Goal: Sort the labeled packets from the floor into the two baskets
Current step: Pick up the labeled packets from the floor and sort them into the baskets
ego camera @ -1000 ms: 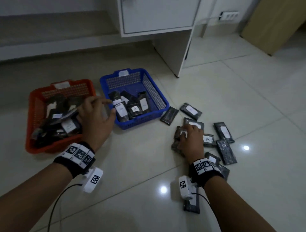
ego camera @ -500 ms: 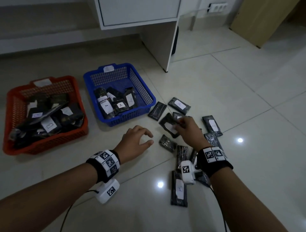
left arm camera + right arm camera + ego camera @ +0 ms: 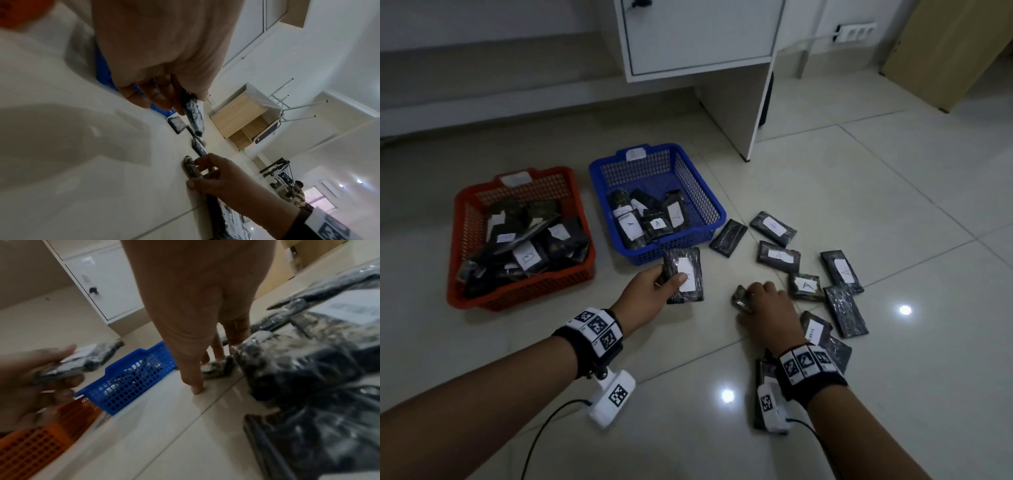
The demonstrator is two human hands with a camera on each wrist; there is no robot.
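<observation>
My left hand (image 3: 671, 284) grips a dark packet (image 3: 685, 279) with a white label, held just in front of the blue basket (image 3: 698, 192). The same held packet (image 3: 194, 116) shows edge-on in the left wrist view. My right hand (image 3: 751, 296) is down on the floor, with its fingers curled over another dark packet (image 3: 741, 299) at the left of the pile. In the right wrist view its fingers (image 3: 218, 352) touch that packet (image 3: 218, 368) and the thumb tip meets the tile. The red basket (image 3: 517, 291) sits to the left with several packets inside.
Several labeled packets (image 3: 804, 286) lie scattered on the tile right of my right hand, and more lie under my right wrist. A white cabinet (image 3: 736, 113) stands behind the blue basket. A wooden panel (image 3: 941, 51) leans at the far right.
The packet my right hand was lifting is now in my left hand, which has moved up towards the blue basket. My right hand has dropped onto another packet on the floor.
</observation>
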